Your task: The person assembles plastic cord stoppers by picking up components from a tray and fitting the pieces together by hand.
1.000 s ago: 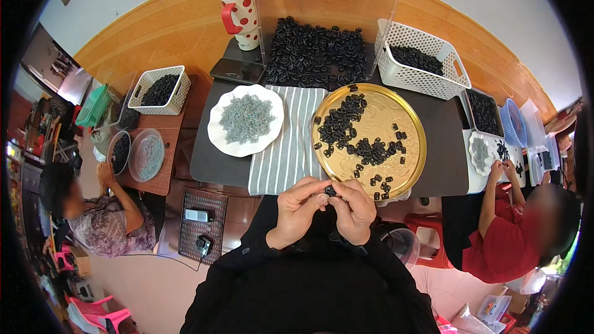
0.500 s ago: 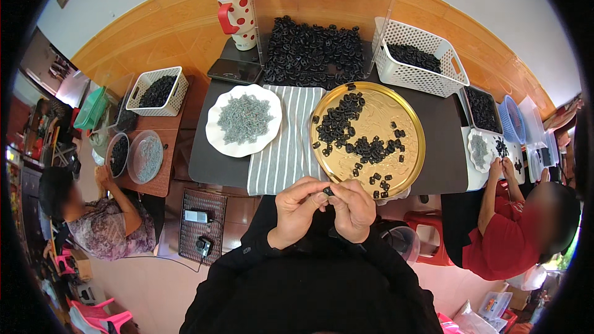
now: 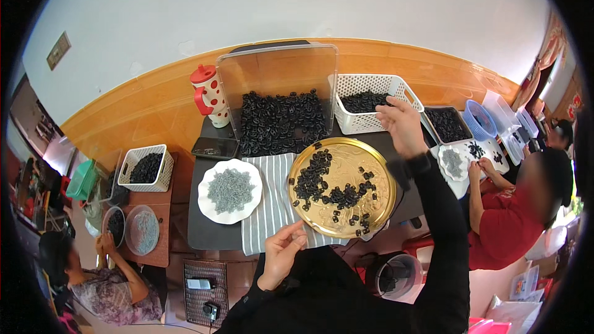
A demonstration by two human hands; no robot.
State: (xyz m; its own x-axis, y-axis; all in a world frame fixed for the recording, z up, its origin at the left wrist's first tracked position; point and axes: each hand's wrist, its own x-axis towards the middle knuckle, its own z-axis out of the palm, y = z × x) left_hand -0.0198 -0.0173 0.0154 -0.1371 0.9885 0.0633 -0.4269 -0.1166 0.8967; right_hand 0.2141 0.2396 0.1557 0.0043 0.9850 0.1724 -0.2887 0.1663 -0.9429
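My right hand (image 3: 402,127) is stretched out over the near right corner of a white perforated basket (image 3: 356,125), which holds small black parts (image 3: 364,102). Its fingers are extended and apart, with nothing visible in them. Low by the near edge of the striped cloth (image 3: 270,210), my left hand (image 3: 283,255) is half curled. A small gap shows between its thumb and forefinger, and no part can be made out there. Just beyond it, a round gold tray (image 3: 378,209) carries loose black clips (image 3: 314,173). A white scalloped plate (image 3: 205,205) of small grey pieces (image 3: 232,190) lies to the left.
A clear bin (image 3: 281,77) full of black parts stands against the wall, beside a red-dotted tumbler (image 3: 213,98) and a dark phone (image 3: 215,147). People work at side tables, a person in red (image 3: 510,210) right and another (image 3: 114,291) left. A clear bucket (image 3: 399,275) stands below.
My hands have parted from their shared grip on a small black part. The right has swung forward and right to the basket; the left stays near the tray. The view has tilted up.
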